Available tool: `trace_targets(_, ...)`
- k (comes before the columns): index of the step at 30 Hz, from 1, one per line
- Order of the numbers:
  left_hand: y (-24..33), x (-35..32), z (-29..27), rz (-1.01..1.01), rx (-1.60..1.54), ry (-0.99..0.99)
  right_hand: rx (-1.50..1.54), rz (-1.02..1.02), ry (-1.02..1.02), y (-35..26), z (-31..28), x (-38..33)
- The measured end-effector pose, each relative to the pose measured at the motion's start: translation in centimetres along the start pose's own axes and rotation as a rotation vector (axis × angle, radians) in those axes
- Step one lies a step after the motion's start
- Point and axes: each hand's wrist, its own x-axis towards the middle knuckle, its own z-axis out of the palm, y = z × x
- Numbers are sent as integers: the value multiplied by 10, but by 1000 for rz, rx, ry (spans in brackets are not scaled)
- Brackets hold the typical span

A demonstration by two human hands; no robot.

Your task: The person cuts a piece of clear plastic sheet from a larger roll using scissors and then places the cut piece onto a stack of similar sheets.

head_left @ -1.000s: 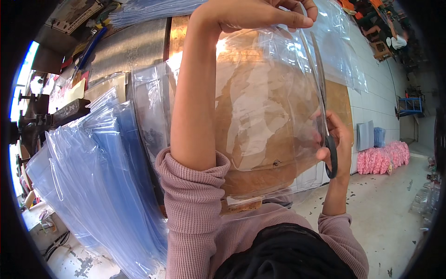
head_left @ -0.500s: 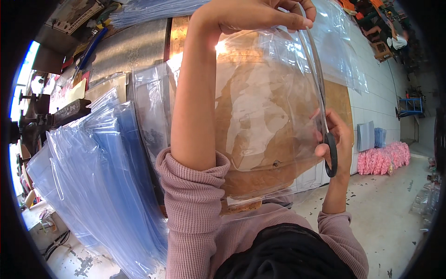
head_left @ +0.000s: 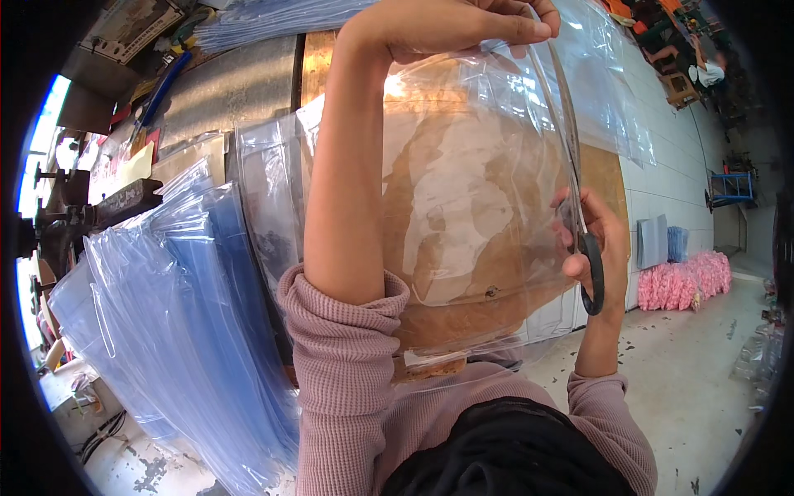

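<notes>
A clear plastic sheet [head_left: 463, 182] stretches over the brown work surface in front of me. At its far right edge my left hand [head_left: 471, 29] pinches the film between thumb and fingers. Large scissors with black handles [head_left: 594, 277] are in my right hand [head_left: 610, 240], fingers through the loops. Their long blades point away from me along the sheet's right edge, slightly apart, with the tips close to my left fingers. Part of my right hand shows through the clear film.
A thick stack of bluish plastic sheets [head_left: 182, 322] hangs at the left, beside a dark metal vise [head_left: 107, 202]. More clear film [head_left: 600, 91] lies at the far right. Pink bundles [head_left: 682, 281] rest on the floor, and a blue-framed stand [head_left: 732, 188] is farther off.
The scissor blades have parted a little more, and the handles have shifted slightly. My left hand keeps its pinch on the sheet in nearly the same place.
</notes>
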Motion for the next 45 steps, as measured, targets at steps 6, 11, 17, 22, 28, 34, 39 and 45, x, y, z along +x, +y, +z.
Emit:
trace_targets(6, -2, 0, -2, 44, 1, -23, -20, -62, 33, 5, 1, 0)
trace_targets(11, -4, 0, -1, 58, 30, 3, -38, -37, 54, 4, 3, -1)
trace_targets(17, -1, 1, 3, -11, -10, 31, -50, -59, 11, 1, 3, 0)
trace_targets(22, 2, -1, 4, -65, 58, 52, -79, -92, 9, -1, 5, 5)
trace_targets(28, -3, 0, 1, -41, 84, 47, -64, -28, -17, -2, -1, 4)
trace_targets(34, -7, -1, -2, -5, 35, 32, -31, -75, 74, 6, 6, 4)
trace_targets(39, 0, -1, -1, -53, 80, 33, -2, -79, 20, 0, 5, 5)
trace_targets(45, 1, 0, 3, -66, 112, 57, -25, -92, 17, 2, 3, 7)
